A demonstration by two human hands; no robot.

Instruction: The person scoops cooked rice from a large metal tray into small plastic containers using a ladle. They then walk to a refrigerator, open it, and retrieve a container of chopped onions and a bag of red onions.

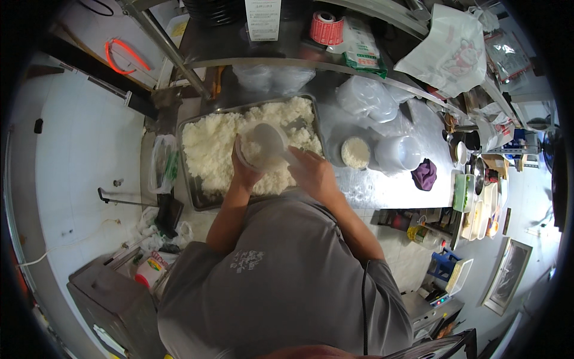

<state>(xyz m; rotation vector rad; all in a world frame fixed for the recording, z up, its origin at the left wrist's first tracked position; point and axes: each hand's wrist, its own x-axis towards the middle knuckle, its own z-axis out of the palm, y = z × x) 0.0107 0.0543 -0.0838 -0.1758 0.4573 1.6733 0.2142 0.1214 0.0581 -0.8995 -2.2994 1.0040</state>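
My left hand [245,171] holds a clear plastic tub [244,155] with some rice in it, above a metal tray [196,198]. Cooked white rice [210,139] covers most of that tray; a patch of bare metal shows near its far right. In my right hand [314,172] is the handle of a pale rice paddle [271,139], blurred, its broad head over the tub's mouth. To the right of the tray stands a round tub filled with rice [355,153]. Beside it lies a stack of clear empty tubs [398,153].
A purple cloth [424,174] lies on the steel table [385,193]. Bagged plastic containers [367,98] sit at the back. Overhead, a shelf [287,63] bears a red label roll [327,29] and a paper slip [263,20]. Food trays [464,193] stand at the far right.
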